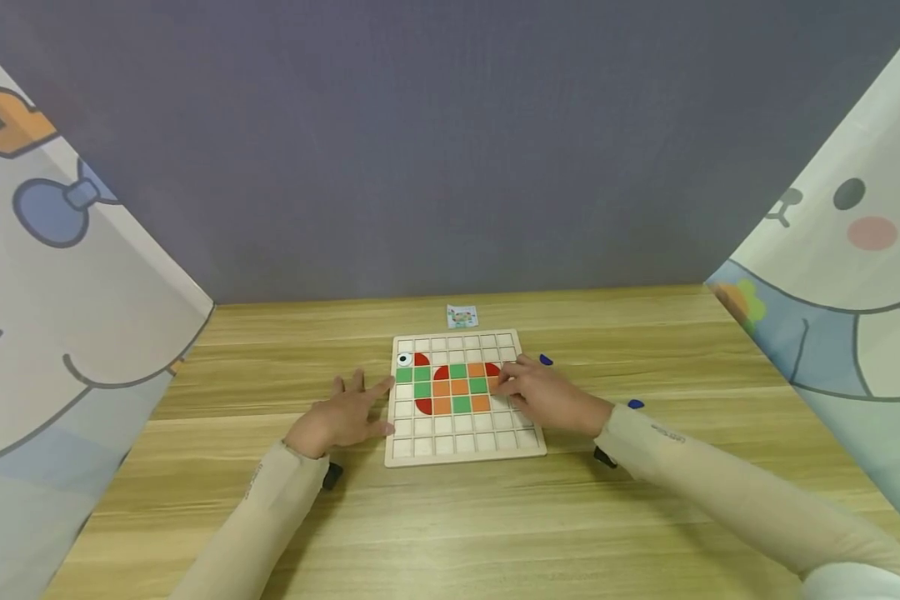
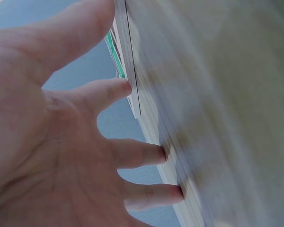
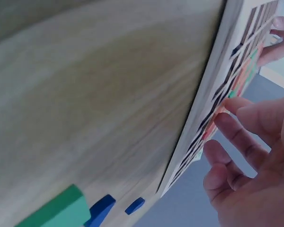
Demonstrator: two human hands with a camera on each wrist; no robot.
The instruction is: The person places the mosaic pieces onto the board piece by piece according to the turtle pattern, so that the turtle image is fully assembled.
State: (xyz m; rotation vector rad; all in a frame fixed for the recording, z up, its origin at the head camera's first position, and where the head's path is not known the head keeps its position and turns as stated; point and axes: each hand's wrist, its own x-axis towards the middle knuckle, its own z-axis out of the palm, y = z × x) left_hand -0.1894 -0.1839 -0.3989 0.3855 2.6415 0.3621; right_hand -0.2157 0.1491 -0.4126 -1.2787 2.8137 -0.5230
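A pale wooden grid board [image 1: 435, 446] lies on the table, with red, green and orange tiles in its cells and a white eye tile [image 1: 404, 359] at upper left. My left hand [image 1: 345, 417] is spread beside the board, thumb and index finger touching its left edge. In the left wrist view the other fingertips of this left hand [image 2: 61, 142] rest on the tabletop. Over the board's right part, my right hand [image 1: 543, 396] pinches an orange tile [image 1: 493, 384] at a cell, below a red quarter-round tile [image 1: 492, 368]. Its fingertips partly hide that orange tile.
A small picture card [image 1: 462, 317] lies behind the board. Blue pieces [image 1: 546, 360] lie to the right, one partly beside the right sleeve. The right wrist view also shows a green block [image 3: 59, 208] on the table. A grey wall [image 1: 450, 167] stands behind.
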